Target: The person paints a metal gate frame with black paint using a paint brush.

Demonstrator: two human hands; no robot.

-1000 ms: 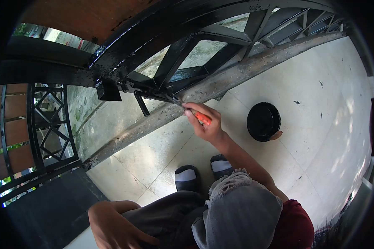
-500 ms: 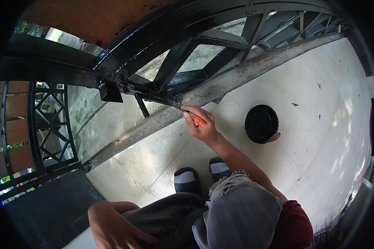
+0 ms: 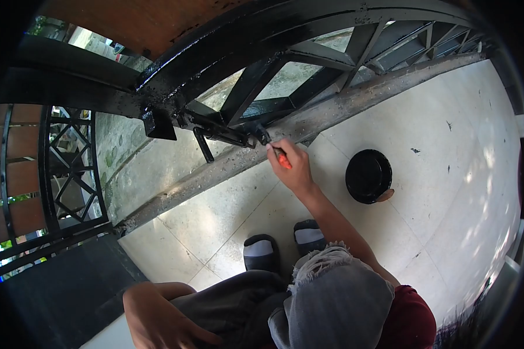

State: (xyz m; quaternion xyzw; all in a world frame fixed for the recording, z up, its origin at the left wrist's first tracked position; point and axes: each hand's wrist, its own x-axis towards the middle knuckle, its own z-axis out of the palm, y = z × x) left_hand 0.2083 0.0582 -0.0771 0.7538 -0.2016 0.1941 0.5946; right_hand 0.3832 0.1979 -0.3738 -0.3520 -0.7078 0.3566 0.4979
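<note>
My right hand point(image 3: 294, 167) is closed around a paintbrush point(image 3: 283, 160) with an orange handle and dark bristles. The bristle end is right by the lower rail of a black metal gate point(image 3: 239, 102), at the end of its sliding bolt point(image 3: 224, 135). Wet-looking black paint shines on the gate's frame around there. At the bottom left, my left hand point(image 3: 172, 326) rests against my dark trousers, fingers stretched out and holding nothing; its fingertips are partly hidden.
On the pale tiled floor point(image 3: 436, 168) stands a round black paint container point(image 3: 367, 174), a brownish piece at its rim. A concrete ledge point(image 3: 186, 186) runs beneath the gate. My feet in dark slippers point(image 3: 261, 253) are below. Another gate section point(image 3: 73, 168) stands left.
My right hand and the paintbrush have moved slightly right, away from the bolt's middle toward its end. The view has shifted a little; my left hand stays put.
</note>
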